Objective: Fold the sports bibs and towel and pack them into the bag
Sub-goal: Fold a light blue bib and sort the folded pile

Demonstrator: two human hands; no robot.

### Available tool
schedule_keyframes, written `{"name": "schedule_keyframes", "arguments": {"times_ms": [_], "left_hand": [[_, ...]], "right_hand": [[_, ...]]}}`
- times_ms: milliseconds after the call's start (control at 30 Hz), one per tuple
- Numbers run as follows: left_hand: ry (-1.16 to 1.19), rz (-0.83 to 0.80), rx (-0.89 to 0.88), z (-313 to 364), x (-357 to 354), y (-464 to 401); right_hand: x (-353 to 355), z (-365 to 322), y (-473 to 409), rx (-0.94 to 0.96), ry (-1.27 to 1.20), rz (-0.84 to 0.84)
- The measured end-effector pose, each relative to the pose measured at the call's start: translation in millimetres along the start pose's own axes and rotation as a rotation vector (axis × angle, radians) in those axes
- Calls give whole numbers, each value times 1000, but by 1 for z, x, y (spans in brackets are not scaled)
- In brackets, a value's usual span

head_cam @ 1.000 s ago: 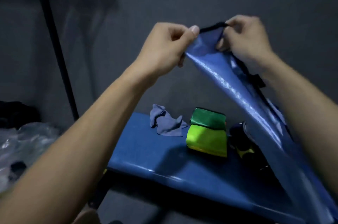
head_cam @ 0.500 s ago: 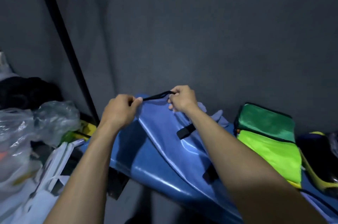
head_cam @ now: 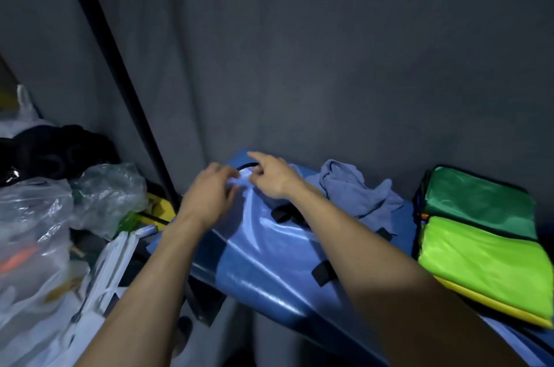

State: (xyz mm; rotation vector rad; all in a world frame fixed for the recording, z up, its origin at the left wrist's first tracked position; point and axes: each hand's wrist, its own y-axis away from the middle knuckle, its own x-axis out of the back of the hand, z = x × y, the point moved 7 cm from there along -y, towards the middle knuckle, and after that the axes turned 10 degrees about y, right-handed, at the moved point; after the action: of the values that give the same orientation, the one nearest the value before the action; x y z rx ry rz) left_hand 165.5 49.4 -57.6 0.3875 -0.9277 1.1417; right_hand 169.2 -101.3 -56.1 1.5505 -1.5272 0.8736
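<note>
The shiny blue bag point(head_cam: 269, 235) with black strap loops lies flat on the blue table point(head_cam: 406, 226), its black-edged mouth toward the wall. My left hand point(head_cam: 209, 196) hovers at the bag's top edge, fingers loosely bent and touching the fabric. My right hand point(head_cam: 269, 178) is beside it over the mouth, index finger stretched out, holding nothing. A crumpled blue-grey towel point(head_cam: 350, 190) lies just right of the bag. At the far right sit the folded bibs: dark green point(head_cam: 479, 202), lime green point(head_cam: 479, 264), and a yellow one point(head_cam: 491, 303) showing underneath.
A grey wall stands right behind the table. A black pole point(head_cam: 120, 76) slants down at the left. Clear plastic bags point(head_cam: 36, 217), dark bundles point(head_cam: 60, 148) and a white frame point(head_cam: 114, 261) crowd the space left of the table.
Both hands brought the bag's mouth down from in the air onto the table, then loosened their pinch on its black rim. The view swung left and down.
</note>
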Motion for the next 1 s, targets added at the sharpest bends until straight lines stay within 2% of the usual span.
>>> {"name": "schedule_keyframes", "arguments": {"times_ms": [33,100,133,200,267,333,433,600,733,800,933,1000], "left_hand": [[40,-121,-77,11,-16,4],[-62,-356,-35,12,-43,13],[-124,-381,-6,9,-47,14],[-116,-286,-46,20,-43,14],[-27,-192,-179,56,-37,20],[98,-176,-363,106,-37,38],[212,-281,-613,179,-51,79],[184,-535,-780,252,-103,132],[95,-696,-878,281,-140,172],[63,-726,-927,291,-152,188],[-3,-737,-947,300,-171,204],[-47,-714,-933,300,-179,207]], "right_hand": [[9,-3,10,30,13,18],[32,-2,40,77,6,61],[47,2,60,95,-1,91],[75,17,105,127,15,180],[99,40,156,144,62,265],[116,70,209,114,86,333],[132,118,289,6,108,425],[128,192,381,-187,57,526],[117,238,425,-355,22,584],[113,255,436,-417,-34,542],[85,277,440,-489,-144,250],[75,281,440,-482,-152,175]]}}
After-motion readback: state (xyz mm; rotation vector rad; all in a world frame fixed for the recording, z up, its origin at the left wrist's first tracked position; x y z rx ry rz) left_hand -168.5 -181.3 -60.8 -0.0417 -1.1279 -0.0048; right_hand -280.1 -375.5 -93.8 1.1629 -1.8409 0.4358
